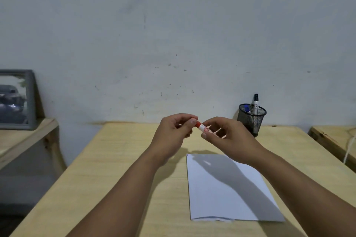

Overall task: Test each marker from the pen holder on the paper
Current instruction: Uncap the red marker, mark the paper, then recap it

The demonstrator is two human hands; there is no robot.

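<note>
Only the head view to go on. Both hands are up in the air over the pale wooden table (119, 159), sharing one white-barrelled marker with a red cap (200, 126). The left hand (173, 131) is pinched on the red cap end, the right hand (227, 132) is gripping the white barrel. Looks to me like the cap is either coming off or going back on, can't say which, and I can't see whether cap and barrel are parted.

If it's an uncap: pull straight along the barrel, no twisting sideways, and keep hold of the cap so it doesn't roll off.

The white sheet of paper (221, 198) lies flat below and slightly right of the hands. It looks basically blank apart from a tiny dark tick at its far left corner.

The black wire-mesh pen holder (252, 119) stands at the back near the wall, with a black-capped white marker (256, 102) and a blue-capped marker (247, 108) in it, so those two probably come next.
</note>
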